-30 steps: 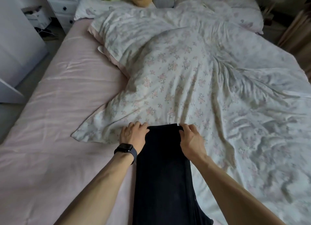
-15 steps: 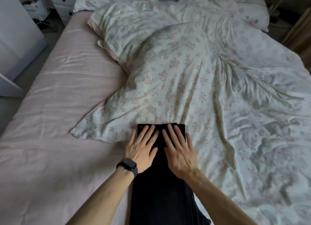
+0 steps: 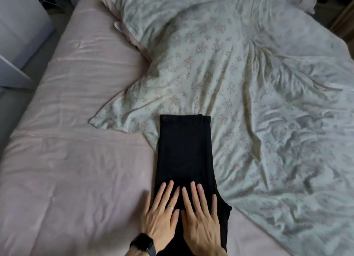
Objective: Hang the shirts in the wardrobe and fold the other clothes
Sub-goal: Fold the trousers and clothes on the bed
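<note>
We press both flat, released hands, left hand (image 3: 160, 215) and right hand (image 3: 201, 217), on the black trousers (image 3: 183, 152) to smooth them for folding.

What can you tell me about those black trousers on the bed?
The black trousers look like sturdy dark cloth, folded lengthwise into one long strip. The stitched hems lie at the far end, on the floral duvet; the near part lies on the pink sheet. The left hand and right hand press flat on it, fingers straight, side by side.

The bed (image 3: 76, 160) bears a floral duvet (image 3: 249, 83) and folded black trousers (image 3: 183, 150).
</note>
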